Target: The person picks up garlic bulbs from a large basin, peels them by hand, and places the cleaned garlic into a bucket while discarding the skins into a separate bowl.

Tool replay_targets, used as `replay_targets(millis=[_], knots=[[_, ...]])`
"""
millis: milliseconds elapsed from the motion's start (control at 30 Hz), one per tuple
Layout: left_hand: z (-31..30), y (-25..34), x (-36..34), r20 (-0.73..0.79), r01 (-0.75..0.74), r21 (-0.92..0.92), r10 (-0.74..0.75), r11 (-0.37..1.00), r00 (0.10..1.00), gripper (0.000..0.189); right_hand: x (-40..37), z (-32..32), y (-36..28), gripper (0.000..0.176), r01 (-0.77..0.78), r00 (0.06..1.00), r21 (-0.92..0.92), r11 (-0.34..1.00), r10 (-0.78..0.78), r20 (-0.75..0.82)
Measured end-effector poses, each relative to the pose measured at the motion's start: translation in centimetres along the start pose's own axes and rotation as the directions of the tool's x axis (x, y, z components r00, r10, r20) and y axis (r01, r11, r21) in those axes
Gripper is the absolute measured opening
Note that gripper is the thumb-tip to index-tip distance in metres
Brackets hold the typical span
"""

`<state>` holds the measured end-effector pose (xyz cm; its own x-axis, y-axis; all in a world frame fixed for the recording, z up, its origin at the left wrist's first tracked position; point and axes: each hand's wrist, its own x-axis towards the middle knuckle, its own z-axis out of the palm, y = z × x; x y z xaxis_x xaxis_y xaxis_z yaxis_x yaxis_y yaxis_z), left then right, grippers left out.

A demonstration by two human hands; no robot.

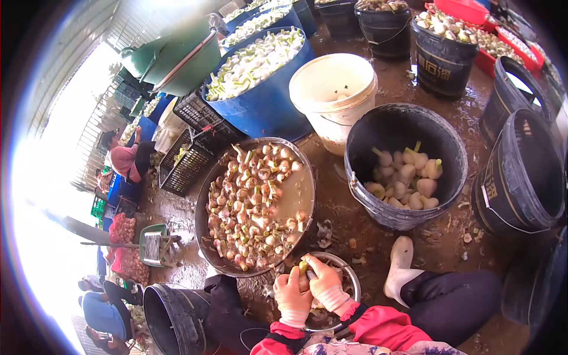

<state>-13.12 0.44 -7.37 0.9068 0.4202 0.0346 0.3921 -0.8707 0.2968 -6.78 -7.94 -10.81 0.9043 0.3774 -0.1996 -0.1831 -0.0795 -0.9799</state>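
Both of my hands are close together over a metal bowl [354, 283] of peelings between my legs. My left hand [293, 299] is closed around a garlic bulb [303, 280] with its green stem up. Pressed against that bulb, my right hand [327, 285] is closed too; a small dark thing shows between its fingers, too hidden to name. Just beyond stands a wide basin [310, 171] of unpeeled garlic bulbs [251, 207] in murky water. To its right a black bucket [408, 121] contains peeled white garlic bulbs [408, 171].
A white bucket [333, 106] and a blue tub [260, 100] full of garlic stand behind the basin. Black buckets [520, 171] line the right side. Black crates [186, 163] and another bucket [177, 319] are on the left. Other people [124, 157] work at the far left. The floor is wet.
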Motion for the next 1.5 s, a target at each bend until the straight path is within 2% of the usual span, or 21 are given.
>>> replay_targets(millis=[233, 267, 300, 333, 367, 433, 567, 633, 700, 767, 867, 967, 1000, 1100, 1133, 1233, 1267, 1300, 1367, 1467, 1500], knots=[[-0.3, -1.6, -0.5, -0.059, -0.195, -0.178, 0.187, 0.965, 0.981, 0.075, -0.1, -0.5, 0.7, 0.038, -0.098, 0.995, 0.165, 0.981, 0.092, 0.045], [-0.3, -1.8, -0.6, 0.069, 0.077, -0.645, -0.043, 0.760, 0.997, 0.082, 0.2, -0.6, 1.4, 0.038, -0.119, 0.992, 0.246, 0.962, 0.105, 0.070], [-0.3, -2.2, -0.8, 0.288, 0.331, -0.893, -0.177, 0.305, 0.941, 0.090, 0.5, -0.6, 1.9, 0.039, -0.142, 0.988, 0.325, 0.935, 0.116, 0.098], [0.0, -4.4, -0.2, 0.454, 0.461, -0.887, -0.143, 0.017, 0.879, 0.089, 0.5, -0.6, 2.3, 0.039, -0.293, 0.955, 0.628, 0.721, 0.194, 0.222], [-1.0, -3.9, -0.4, 0.520, 0.453, -0.812, -0.102, -0.369, 0.848, 0.073, -0.2, -1.7, -0.2, 0.038, -0.327, 0.939, 0.642, 0.693, 0.165, 0.300], [-2.1, -3.3, -0.3, 0.545, 0.348, -0.686, -0.134, -0.640, 0.828, 0.057, -0.5, -1.7, -0.9, 0.036, -0.357, 0.914, 0.620, 0.699, 0.125, 0.386], [-1.2, -5.2, -0.6, 0.560, 0.385, -0.704, -0.133, -0.596, 0.818, 0.051, 0.0, -1.1, 0.5, 0.034, -0.379, 0.899, 0.652, 0.656, 0.096, 0.426], [-0.6, -5.1, -0.8, 0.517, 0.401, -0.819, -0.224, -0.411, 0.826, 0.056, 0.1, -0.9, 1.3, 0.030, -0.554, 0.796, 0.662, 0.504, 0.089, 0.598], [0.1, -4.3, -1.7, 0.270, 0.332, -0.909, -0.249, 0.252, 0.930, 0.083, -0.4, -0.8, 0.7, 0.028, -0.538, 0.796, 0.582, 0.609, 0.141, 0.589], [0.2, -4.4, -1.8, 0.243, 0.311, -0.888, -0.227, 0.339, 0.943, 0.097, -0.5, -0.3, 1.4, 0.025, -0.609, 0.780, 0.579, 0.541, 0.278, 0.561], [1.0, -6.2, -0.5, 0.349, 0.384, -0.917, -0.253, 0.106, 0.903, 0.096, -0.7, -0.1, 1.1, 0.024, -0.547, 0.812, 0.453, 0.704, 0.315, 0.491], [-1.1, -6.5, 2.3, 0.619, 0.605, -0.783, -0.274, -0.145, 0.736, 0.084, -0.9, 0.3, 1.6, 0.023, -0.462, 0.837, 0.316, 0.829, 0.289, 0.464], [-0.8, -5.7, 3.1, 0.536, 0.538, -0.833, -0.430, -0.129, 0.726, 0.076, -1.0, 0.6, 1.6, 0.024, -0.501, 0.809, 0.305, 0.810, 0.314, 0.497], [-0.7, -6.0, 2.8, 0.414, 0.432, -0.900, -0.403, -0.050, 0.816, 0.070, -0.7, 1.0, 2.2, 0.025, -0.533, 0.800, 0.354, 0.768, 0.322, 0.507], [0.1, -5.2, 1.7, 0.222, 0.266, -0.963, -0.423, 0.048, 0.878, 0.066, -0.5, 1.0, 2.6, 0.025, -0.529, 0.817, 0.416, 0.739, 0.312, 0.484], [3.5, -4.9, -1.3, -0.057, 0.003, -0.955, -0.193, 0.295, 0.980, 0.080, -1.2, 1.6, 2.7, 0.019, -0.444, 0.865, 0.390, 0.807, 0.274, 0.420], [3.8, -5.2, -1.4, -0.033, 0.102, -0.900, -0.299, 0.424, 0.954, 0.075, -1.5, 2.1, 2.6, 0.018, -0.317, 0.869, 0.172, 0.933, 0.214, 0.445], [1.1, -3.7, -0.7, 0.157, 0.318, -0.908, -0.482, 0.273, 0.862, 0.050, -1.8, 2.2, 1.7, 0.018, -0.153, 0.862, -0.052, 0.987, 0.159, 0.482], [-0.7, -4.8, 0.0, 0.395, 0.373, -0.916, -0.482, -0.146, 0.782, 0.027, -1.8, 1.5, 0.8, 0.017, -0.360, 0.805, 0.045, 0.932, 0.286, 0.521], [0.2, -8.5, -1.4, 0.333, 0.357, -0.933, -0.479, -0.043, 0.812, 0.036, -0.2, 0.5, 3.8, 0.018, -0.364, 0.898, 0.013, 0.931, 0.347, 0.270], [-0.8, -8.4, -1.9, 0.393, 0.421, -0.906, -0.418, -0.027, 0.819, 0.040, 0.6, 0.1, 5.0, 0.020, -0.166, 0.969, -0.082, 0.983, 0.178, 0.169]])
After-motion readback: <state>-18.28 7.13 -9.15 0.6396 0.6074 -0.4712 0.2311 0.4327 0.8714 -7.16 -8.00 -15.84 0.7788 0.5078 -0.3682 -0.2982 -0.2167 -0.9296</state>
